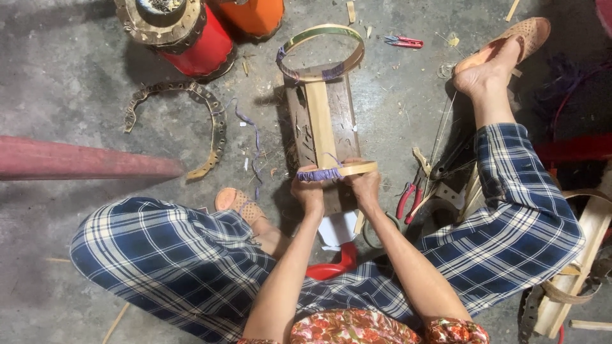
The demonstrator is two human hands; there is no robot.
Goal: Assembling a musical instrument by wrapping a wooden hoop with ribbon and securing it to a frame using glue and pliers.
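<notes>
Pliers (408, 197) beside right hand (365, 186), wooden block (344, 114) beneath.

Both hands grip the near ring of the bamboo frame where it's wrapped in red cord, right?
Not quite: the cord is purple, not red. The head view shows the left hand and right hand gripping the near ring of the bamboo frame.

Even, soft daylight on the concrete floor (76, 83) — no glare. Short dim shadows fall left of objects. Focus sharp centrally; wide-angle bending at edges — upper right corner dark.
</notes>
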